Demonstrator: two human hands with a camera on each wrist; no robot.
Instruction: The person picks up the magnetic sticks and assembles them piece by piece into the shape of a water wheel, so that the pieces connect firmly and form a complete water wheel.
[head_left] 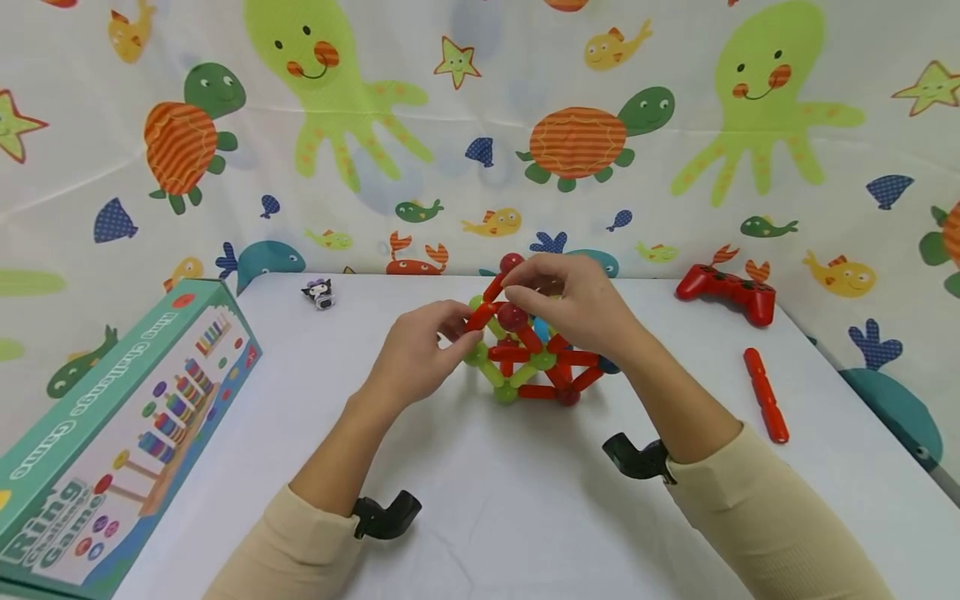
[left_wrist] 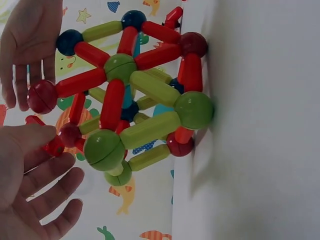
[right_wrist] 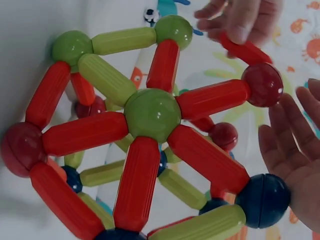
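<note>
A lattice of magnetic rods and balls (head_left: 543, 360) stands on the white table, with red and light green rods joined by red, green and dark blue balls. My left hand (head_left: 420, 350) pinches a red rod (right_wrist: 247, 51) between thumb and fingers at the upper left of the lattice. The rod's end is right at a dark red ball (right_wrist: 262, 84), which tops another red rod rising from a green ball (right_wrist: 152, 115). Beside that dark red ball is my right hand (head_left: 581, 300), its fingers loosely extended, fingertips right at the ball in the right wrist view.
A loose red rod (head_left: 766, 396) lies on the table at the right, with a red game controller (head_left: 726, 293) behind it. A ring game box (head_left: 127, 442) takes up the left side. A small figurine (head_left: 319, 293) stands at the back left, before a patterned cloth (head_left: 480, 200).
</note>
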